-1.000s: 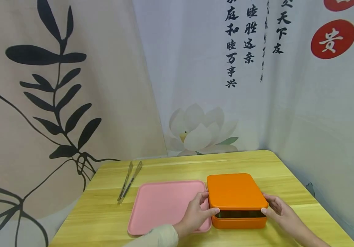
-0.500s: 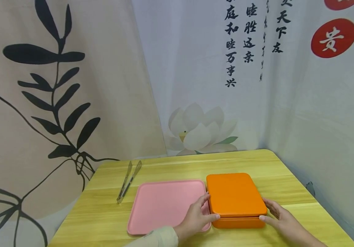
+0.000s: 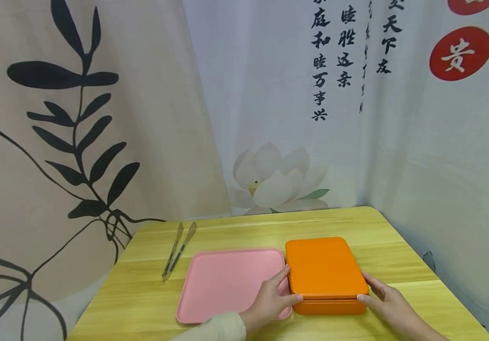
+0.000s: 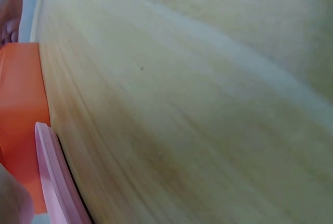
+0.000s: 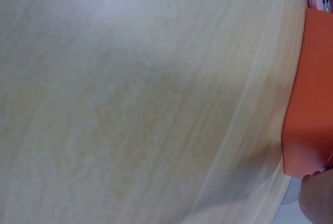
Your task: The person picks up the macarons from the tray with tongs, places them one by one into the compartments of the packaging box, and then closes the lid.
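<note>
An orange rectangular box stands on the table with its orange lid lying over it. A thin dark line shows between lid and box along the front. My left hand grips the lid's near left corner, thumb on the front edge and fingers along the left side. At the near right corner my right hand holds the lid in the same way. The box's inside is hidden. In the left wrist view the box shows beside a pink rim; the right wrist view has the box wall at its right edge.
A pink tray lies directly left of the box, partly under my left forearm. Metal tongs rest farther back on the left. The wooden table ends at a printed curtain behind.
The lid's front edge has come down, and the wide dark gap above the box has narrowed to a thin line. Both hands have lowered slightly with it. Tray and tongs stay put.
</note>
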A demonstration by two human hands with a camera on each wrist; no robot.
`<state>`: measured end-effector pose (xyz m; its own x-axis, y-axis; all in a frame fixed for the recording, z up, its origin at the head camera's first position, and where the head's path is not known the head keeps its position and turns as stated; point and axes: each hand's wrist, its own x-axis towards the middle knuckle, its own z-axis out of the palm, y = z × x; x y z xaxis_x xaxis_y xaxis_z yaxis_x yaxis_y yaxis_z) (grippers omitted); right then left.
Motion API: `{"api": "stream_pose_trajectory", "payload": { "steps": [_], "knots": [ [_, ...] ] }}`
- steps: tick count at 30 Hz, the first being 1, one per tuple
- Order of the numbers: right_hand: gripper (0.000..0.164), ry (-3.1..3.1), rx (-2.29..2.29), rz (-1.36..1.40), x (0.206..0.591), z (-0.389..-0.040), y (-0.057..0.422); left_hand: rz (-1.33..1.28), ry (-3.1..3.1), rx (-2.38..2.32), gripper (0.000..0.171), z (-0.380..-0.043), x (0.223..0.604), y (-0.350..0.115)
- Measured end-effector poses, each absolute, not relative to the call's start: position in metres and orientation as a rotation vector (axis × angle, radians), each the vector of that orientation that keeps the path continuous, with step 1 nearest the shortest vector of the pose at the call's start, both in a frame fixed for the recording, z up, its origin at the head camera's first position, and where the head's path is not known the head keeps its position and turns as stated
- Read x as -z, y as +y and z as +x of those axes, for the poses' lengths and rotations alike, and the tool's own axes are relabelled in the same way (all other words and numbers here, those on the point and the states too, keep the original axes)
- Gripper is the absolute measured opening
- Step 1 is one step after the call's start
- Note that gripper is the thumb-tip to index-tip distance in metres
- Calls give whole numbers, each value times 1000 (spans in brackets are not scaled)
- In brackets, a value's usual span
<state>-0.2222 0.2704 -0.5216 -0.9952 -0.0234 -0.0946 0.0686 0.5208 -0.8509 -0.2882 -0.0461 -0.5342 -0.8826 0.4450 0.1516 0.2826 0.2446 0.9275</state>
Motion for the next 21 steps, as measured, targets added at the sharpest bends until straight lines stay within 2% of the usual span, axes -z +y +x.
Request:
{"api": "stream_pose_trajectory", "payload": {
  "steps": [14,21],
  "knots": [
    [93,2590,1534,61,522,-219,271,706,2366,-1703,85,-282,534,-47],
    [84,2618,1529,33,522,-220,271,724,2380,-1683,83,-284,535,-51]
  ]
}}
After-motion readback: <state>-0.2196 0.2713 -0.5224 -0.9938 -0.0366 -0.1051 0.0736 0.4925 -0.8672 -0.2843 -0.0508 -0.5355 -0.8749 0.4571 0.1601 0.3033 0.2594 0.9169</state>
